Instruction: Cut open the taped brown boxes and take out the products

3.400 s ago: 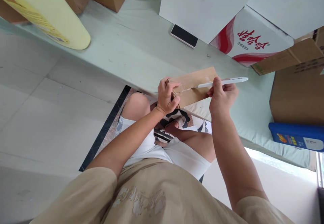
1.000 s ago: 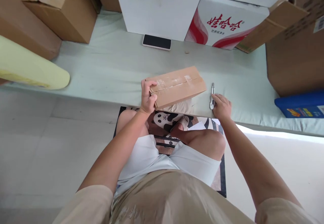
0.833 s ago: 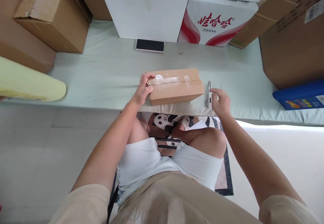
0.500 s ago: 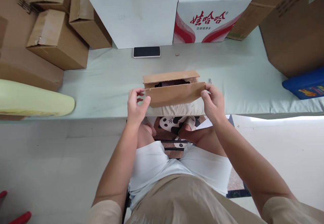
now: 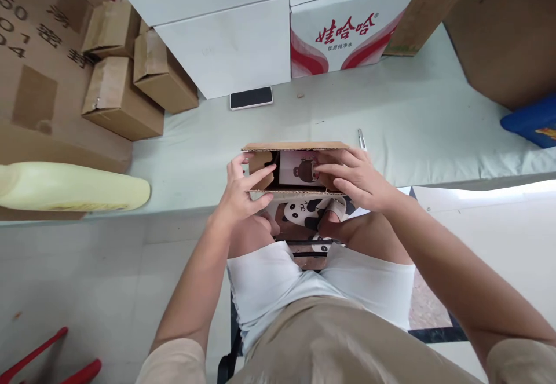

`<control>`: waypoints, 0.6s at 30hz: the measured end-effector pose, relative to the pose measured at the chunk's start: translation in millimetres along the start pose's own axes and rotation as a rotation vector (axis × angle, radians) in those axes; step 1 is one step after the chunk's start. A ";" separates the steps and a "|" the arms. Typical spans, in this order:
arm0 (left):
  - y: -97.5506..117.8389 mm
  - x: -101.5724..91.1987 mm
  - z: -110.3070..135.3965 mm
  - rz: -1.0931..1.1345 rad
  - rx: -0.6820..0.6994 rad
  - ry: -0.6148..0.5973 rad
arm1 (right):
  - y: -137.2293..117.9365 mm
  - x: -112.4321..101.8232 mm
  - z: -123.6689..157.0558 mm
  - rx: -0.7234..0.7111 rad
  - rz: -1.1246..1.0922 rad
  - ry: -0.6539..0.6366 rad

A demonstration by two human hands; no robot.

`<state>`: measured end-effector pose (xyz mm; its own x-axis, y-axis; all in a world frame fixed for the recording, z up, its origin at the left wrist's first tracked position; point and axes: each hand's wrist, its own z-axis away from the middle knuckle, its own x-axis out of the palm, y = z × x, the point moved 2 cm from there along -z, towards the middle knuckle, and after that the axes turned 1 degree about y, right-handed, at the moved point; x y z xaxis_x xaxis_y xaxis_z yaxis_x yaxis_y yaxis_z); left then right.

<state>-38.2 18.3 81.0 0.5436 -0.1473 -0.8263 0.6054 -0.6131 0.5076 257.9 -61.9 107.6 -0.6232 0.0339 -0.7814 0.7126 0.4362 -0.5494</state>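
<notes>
Box open at bench edge; L hand spread on near wall, R hand reaches onto pack inside, grip unclear.

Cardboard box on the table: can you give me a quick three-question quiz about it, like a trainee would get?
1. Which hand touches the pictured packet inside the cardboard box?
2. True or false: the cardboard box is taped shut.
3. What lies on the table beside the box's right end? A a cutter B scissors C a mug
Key: 1 the right hand; 2 false; 3 A.
</notes>
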 end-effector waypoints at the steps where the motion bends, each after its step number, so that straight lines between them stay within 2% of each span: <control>1: 0.9 0.7 -1.0 -0.012 0.017 0.008 | 0.2 -0.6 0.4 -0.003 0.057 -0.028; 4: 1.0 3.4 -1.4 -0.009 0.031 0.079 | 2.1 0.2 3.5 0.012 0.153 -0.011; 8: -5.3 0.1 -1.4 0.057 -0.036 0.233 | 6.5 5.9 12.3 0.057 0.084 0.242; 11: 0.9 -16.8 -7.2 0.126 -0.121 0.381 | 11.0 16.3 19.1 0.129 -0.093 0.406; 13: 19.0 -34.4 -15.8 0.101 -0.170 0.418 | 11.9 24.6 21.7 0.179 -0.197 0.454; 15: 47.5 -51.9 -28.8 0.035 -0.185 0.341 | 10.2 31.8 23.2 0.205 -0.258 0.472; 16: 63.0 -58.5 -36.5 0.008 -0.191 0.247 | 8.8 34.7 24.0 0.205 -0.275 0.481; 18: 89.9 -63.8 -52.3 -0.042 -0.237 -0.051 | 5.5 39.3 26.8 0.188 -0.288 0.508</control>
<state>12.0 13.2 192.1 0.4887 -0.1687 -0.8560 0.7495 -0.4211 0.5108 246.0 -82.3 66.0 -0.8420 0.3831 -0.3799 0.5083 0.3272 -0.7966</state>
